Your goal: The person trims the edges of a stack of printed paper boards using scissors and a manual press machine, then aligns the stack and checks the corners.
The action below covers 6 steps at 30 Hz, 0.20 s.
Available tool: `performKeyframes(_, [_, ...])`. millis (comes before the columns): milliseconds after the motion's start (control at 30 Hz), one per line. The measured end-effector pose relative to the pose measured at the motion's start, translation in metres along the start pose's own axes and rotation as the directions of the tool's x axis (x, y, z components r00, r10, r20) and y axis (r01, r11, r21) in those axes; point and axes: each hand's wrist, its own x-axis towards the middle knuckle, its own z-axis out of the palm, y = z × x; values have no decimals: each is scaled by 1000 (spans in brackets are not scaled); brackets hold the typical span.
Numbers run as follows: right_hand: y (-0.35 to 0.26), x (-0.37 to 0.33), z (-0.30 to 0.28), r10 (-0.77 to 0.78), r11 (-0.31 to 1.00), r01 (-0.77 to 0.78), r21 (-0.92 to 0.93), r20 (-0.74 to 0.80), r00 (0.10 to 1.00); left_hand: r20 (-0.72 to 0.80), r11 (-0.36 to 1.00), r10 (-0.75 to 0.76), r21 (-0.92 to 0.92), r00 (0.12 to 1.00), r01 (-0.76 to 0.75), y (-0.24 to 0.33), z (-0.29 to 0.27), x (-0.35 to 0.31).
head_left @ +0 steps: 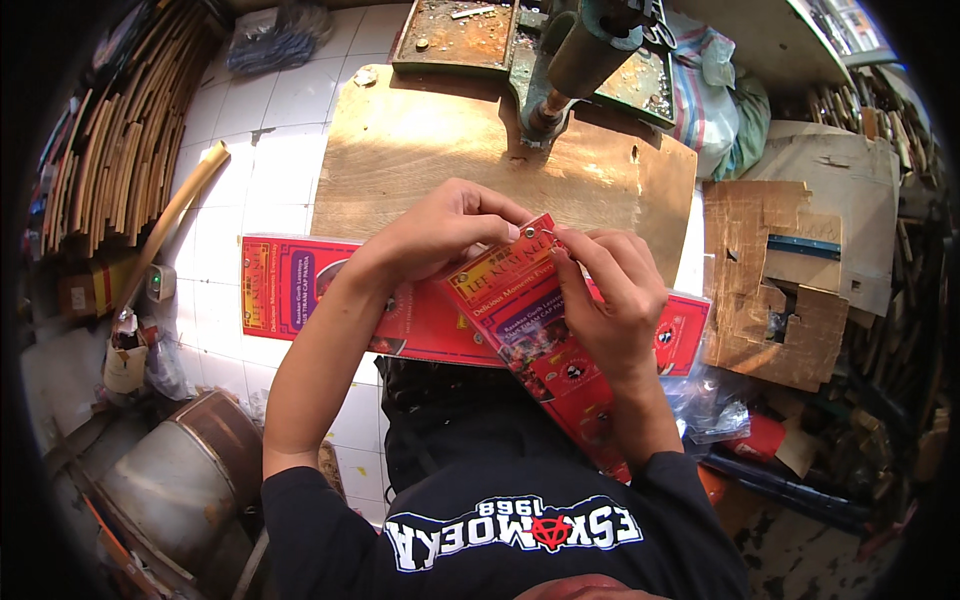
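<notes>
Both my hands are at the upper end of a long red printed card (575, 385), which slants from my fingers down to my lap. My left hand (450, 228) pinches its top edge, close to a small metal eyelet (530, 232). At the top right corner, the thumb and fingers of my right hand (615, 290) close on the card's edge; anything small between those fingertips is too tiny to make out. Under my forearms, more long red printed cards (270, 290) lie crosswise over my lap, partly covered by my left arm and the held card.
A wooden board (400, 150) is in front of me, with a green metal press (545, 115) at its far edge. Trays of small parts (455, 45) flank the press. Cardboard (775, 270) is at right, a metal drum (180, 465) at lower left, and stacked boards (125, 140) at far left.
</notes>
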Motion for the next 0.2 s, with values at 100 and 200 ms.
performKeyframes(100, [2, 3, 3, -52, 998, 53, -16, 36, 998, 4, 1000, -12, -20, 1000, 12, 3, 1, -2])
performKeyframes(200, [1, 6, 4, -70, 997, 73, -40, 72, 995, 7, 1000, 1, -28, 1000, 0, 0, 0, -1])
